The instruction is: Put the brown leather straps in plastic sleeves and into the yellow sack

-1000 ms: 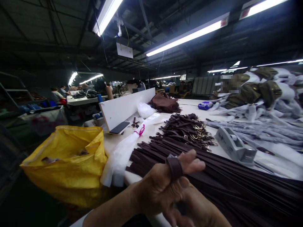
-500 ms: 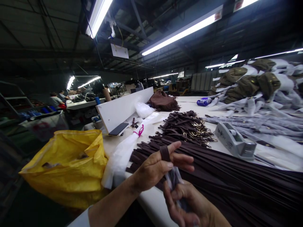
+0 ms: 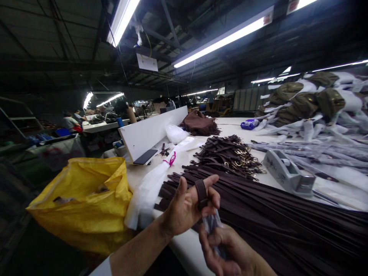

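The left hand (image 3: pixel 186 207) is spread partly, with the brown leather loop (image 3: pixel 201 193) around its fingers, and the right hand (image 3: pixel 227 247) is pinching a clear plastic wrap (image 3: pixel 213 226) just beside it. Under them, long dark straps (image 3: pixel 258 207) cover the white table (image 3: pixel 189 245), near a grey tape dispenser (image 3: pixel 287 172), in a dim workshop with bright tube lights (image 3: pixel 224 40).

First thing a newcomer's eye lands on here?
Likely the yellow bag, bright and open at the left of the white table. Then the long dark straps fanned across the table's near right, and the brown loop around fingers of the left hand, just in front of them.
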`<state>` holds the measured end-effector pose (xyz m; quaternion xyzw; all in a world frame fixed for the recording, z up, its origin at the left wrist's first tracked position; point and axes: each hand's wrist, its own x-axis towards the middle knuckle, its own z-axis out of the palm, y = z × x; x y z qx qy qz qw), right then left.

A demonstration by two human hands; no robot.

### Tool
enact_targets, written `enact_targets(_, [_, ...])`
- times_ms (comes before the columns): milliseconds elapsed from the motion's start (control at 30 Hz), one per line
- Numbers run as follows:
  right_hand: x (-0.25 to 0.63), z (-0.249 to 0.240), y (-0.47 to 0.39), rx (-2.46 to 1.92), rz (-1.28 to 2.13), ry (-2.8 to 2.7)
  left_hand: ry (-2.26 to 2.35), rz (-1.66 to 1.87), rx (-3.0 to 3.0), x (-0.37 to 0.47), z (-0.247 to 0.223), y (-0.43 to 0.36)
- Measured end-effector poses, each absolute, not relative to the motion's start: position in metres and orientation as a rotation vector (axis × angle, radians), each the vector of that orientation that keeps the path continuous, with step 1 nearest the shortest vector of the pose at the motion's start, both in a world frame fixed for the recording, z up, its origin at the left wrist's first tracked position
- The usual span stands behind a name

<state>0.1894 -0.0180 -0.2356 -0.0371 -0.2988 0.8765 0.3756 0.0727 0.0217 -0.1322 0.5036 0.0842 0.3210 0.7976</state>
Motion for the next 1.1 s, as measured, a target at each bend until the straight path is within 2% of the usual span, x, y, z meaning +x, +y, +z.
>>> enact_targets(167, [0.191, -0.227, -0.021, -0.203, 2.227, -0.770, 0.186, 0.678, 1.123, 0.064, -0.131, 0.025])
enact_targets(333, [0.212, -0.217, -0.022, -0.699, 1.979, -0.945, 0.527, 0.251, 1.530, 0.011, -0.111, 0.048])
enact_targets(500, [0.222, -0.216, -0.023, -0.637, 1.924, -1.161, 0.864, 0.077, 1.791, -0.033, -0.095, 0.068])
enact_targets(633, [0.213, -0.213, -0.022, -0.722, 1.882, -1.190, 0.886, 0.049, 2.014, -0.049, -0.088, 0.073])
enact_targets(867, [0.177, -0.212, -0.024, -1.055, 1.467, -1.637, 0.999, 0.032, 2.572, -0.071, -0.069, 0.064])
enact_targets(1100, [0.136, -0.229, -0.024, -1.139, 1.244, -1.590, 1.163, 0.081, 2.634, -0.084, -0.058, 0.041])
